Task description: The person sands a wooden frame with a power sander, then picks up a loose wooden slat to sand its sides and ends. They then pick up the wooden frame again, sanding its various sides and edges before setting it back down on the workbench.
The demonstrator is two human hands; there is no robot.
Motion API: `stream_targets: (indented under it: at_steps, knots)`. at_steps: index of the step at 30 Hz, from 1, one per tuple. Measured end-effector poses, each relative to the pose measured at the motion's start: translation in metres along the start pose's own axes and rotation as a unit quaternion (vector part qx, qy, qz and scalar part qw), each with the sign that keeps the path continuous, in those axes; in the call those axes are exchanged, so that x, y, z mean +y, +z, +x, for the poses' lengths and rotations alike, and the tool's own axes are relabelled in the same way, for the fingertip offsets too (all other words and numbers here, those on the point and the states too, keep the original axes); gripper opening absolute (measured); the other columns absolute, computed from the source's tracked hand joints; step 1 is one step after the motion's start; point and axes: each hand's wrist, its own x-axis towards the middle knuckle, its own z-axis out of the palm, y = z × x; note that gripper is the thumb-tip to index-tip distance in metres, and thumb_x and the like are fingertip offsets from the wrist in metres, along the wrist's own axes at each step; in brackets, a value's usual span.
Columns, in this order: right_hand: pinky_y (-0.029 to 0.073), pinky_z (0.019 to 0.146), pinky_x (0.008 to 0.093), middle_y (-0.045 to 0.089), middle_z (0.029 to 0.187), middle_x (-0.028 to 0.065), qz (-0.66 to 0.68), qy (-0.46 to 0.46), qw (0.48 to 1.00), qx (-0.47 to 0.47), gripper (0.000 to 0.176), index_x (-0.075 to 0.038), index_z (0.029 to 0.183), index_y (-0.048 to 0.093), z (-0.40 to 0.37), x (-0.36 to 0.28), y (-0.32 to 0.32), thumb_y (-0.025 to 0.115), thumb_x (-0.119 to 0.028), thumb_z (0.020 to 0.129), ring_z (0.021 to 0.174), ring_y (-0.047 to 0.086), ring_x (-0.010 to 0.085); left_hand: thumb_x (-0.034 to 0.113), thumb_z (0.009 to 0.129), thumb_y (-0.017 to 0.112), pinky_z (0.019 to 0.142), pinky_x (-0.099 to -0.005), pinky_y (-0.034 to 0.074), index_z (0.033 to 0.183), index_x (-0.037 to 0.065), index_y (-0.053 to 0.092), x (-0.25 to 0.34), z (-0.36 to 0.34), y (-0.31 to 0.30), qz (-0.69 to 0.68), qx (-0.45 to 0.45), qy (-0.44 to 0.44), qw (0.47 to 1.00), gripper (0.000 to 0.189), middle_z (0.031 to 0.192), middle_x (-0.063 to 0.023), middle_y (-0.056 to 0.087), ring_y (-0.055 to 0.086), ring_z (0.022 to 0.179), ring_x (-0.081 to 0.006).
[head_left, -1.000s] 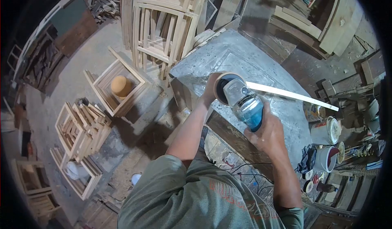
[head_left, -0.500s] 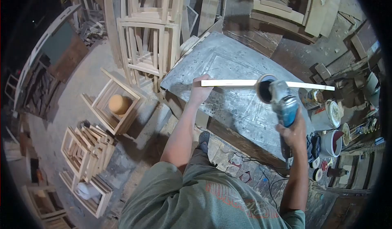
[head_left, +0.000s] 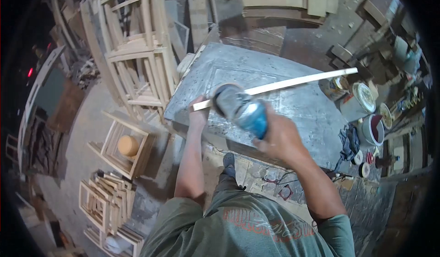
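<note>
A long pale wooden strip (head_left: 298, 80) lies slantwise over the grey tabletop (head_left: 293, 124). My left hand (head_left: 198, 115) grips its near left end. My right hand (head_left: 282, 135) is wrapped round the blue body of a power sander (head_left: 250, 115). The round disc of the sander is over the strip, a short way right of my left hand. Blur on the disc hides whether it touches the wood.
Wooden frames (head_left: 137, 55) stand stacked behind the table at left. More frames (head_left: 107, 199) and a round tan object (head_left: 128, 145) are on the floor at left. Buckets (head_left: 363, 97) stand by the table's right end, near a dark cloth (head_left: 349, 142).
The sander in my right hand has moved left along the strip, close to my left hand. The strip now tilts, its right end farther up in view. The camera view has shifted.
</note>
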Motion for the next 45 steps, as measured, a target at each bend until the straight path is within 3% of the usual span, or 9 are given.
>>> stream_targets:
  at_steps: [4, 7, 10, 14, 24, 35, 37, 43, 45]
  knots:
    - [0.052, 0.079, 0.0493, 0.065, 0.087, 0.0262, -0.001, -0.006, 1.0, -0.026, 0.088, -0.002, 0.14, 0.035, 0.004, -0.001, 0.001, 0.077, -0.019, 0.065, 0.085, 0.065, 0.0441, -0.001, 0.076, 0.068, 0.056, -0.0336, 0.039, 0.072, 0.001, 0.053, -0.035, -0.003, 0.025, -0.326, 0.029, -0.077, 0.942, 0.016, 0.064, -0.0113, 0.049, 0.043, 0.06, -0.0153]
    - [0.052, 0.08, 0.0483, 0.065, 0.088, 0.0262, -0.001, 0.04, 0.999, -0.026, 0.089, -0.001, 0.14, 0.034, 0.001, 0.01, -0.011, 0.077, -0.02, 0.065, 0.086, 0.065, 0.0442, 0.001, 0.078, 0.071, 0.053, -0.0342, 0.033, 0.065, 0.002, 0.044, -0.036, -0.001, 0.014, -0.116, 0.009, 0.015, 0.993, 0.03, 0.06, -0.0078, 0.041, 0.035, 0.059, -0.0135]
    - [0.052, 0.08, 0.0478, 0.065, 0.09, 0.0267, 0.006, 0.084, 0.996, 0.01, 0.088, 0.0, 0.138, 0.037, -0.006, 0.034, -0.022, 0.078, -0.021, 0.063, 0.087, 0.065, 0.0443, -0.002, 0.083, 0.061, 0.061, -0.0273, 0.041, 0.074, 0.001, 0.059, -0.034, -0.004, 0.006, -0.054, -0.029, -0.01, 0.998, 0.01, 0.066, 0.0003, 0.052, 0.047, 0.067, -0.0077]
    - [0.051, 0.079, 0.0483, 0.065, 0.089, 0.028, 0.014, 0.1, 0.991, 0.088, 0.083, 0.0, 0.133, 0.042, -0.015, 0.068, -0.032, 0.077, -0.021, 0.06, 0.087, 0.065, 0.045, 0.01, 0.084, 0.07, 0.055, -0.0335, 0.037, 0.068, 0.002, 0.046, -0.021, -0.003, 0.007, -0.12, 0.004, -0.005, 0.993, 0.03, 0.06, -0.0058, 0.039, 0.038, 0.059, -0.0132]
    - [0.049, 0.088, 0.0439, 0.065, 0.102, 0.029, 0.068, 0.145, 0.973, 0.167, 0.082, 0.002, 0.129, 0.045, -0.019, 0.13, -0.057, 0.078, -0.018, 0.057, 0.099, 0.064, 0.0448, 0.009, 0.083, 0.069, 0.059, -0.0325, 0.042, 0.072, 0.002, 0.055, -0.022, 0.001, 0.003, -0.126, -0.02, -0.05, 0.991, 0.019, 0.064, -0.0069, 0.05, 0.046, 0.062, -0.0129]
    - [0.047, 0.089, 0.0368, 0.064, 0.102, 0.0196, 0.097, 0.167, 0.948, 0.251, 0.078, 0.005, 0.122, 0.05, -0.015, 0.214, -0.094, 0.079, -0.02, 0.054, 0.093, 0.062, 0.0326, 0.0, 0.082, 0.066, 0.075, -0.027, 0.046, 0.093, 0.002, 0.059, -0.008, 0.007, -0.007, -0.072, -0.046, -0.076, 0.993, 0.013, 0.081, -0.0028, 0.056, 0.051, 0.078, -0.0107]
    - [0.049, 0.085, 0.035, 0.064, 0.097, 0.0126, 0.107, 0.19, 0.942, 0.253, 0.071, 0.002, 0.118, 0.054, -0.009, 0.257, -0.109, 0.078, -0.018, 0.055, 0.087, 0.061, 0.0245, 0.003, 0.081, 0.068, 0.067, -0.0303, 0.047, 0.084, 0.001, 0.059, -0.02, 0.011, 0.001, -0.081, -0.006, -0.049, 0.995, 0.01, 0.071, -0.0046, 0.055, 0.052, 0.069, -0.0126]
    - [0.046, 0.053, 0.0291, 0.06, 0.076, 0.0043, 0.343, 0.167, 0.84, 0.385, 0.037, -0.005, 0.102, 0.059, -0.048, 0.31, -0.105, 0.07, -0.011, 0.067, 0.059, 0.057, 0.0145, 0.004, 0.078, 0.074, 0.074, -0.0342, 0.051, 0.1, 0.0, 0.061, -0.013, 0.054, -0.002, -0.272, 0.005, -0.141, 0.952, 0.025, 0.082, -0.0034, 0.06, 0.06, 0.077, -0.0171]
    - [0.047, 0.07, 0.029, 0.061, 0.088, 0.0033, 0.43, 0.304, 0.769, 0.361, 0.04, -0.006, 0.109, 0.06, -0.091, 0.316, -0.078, 0.069, -0.014, 0.07, 0.077, 0.059, 0.0159, 0.005, 0.076, 0.078, 0.08, -0.0351, 0.051, 0.111, 0.0, 0.058, -0.027, 0.08, -0.007, -0.251, 0.018, -0.102, 0.962, 0.041, 0.094, -0.0055, 0.06, 0.061, 0.088, -0.019]
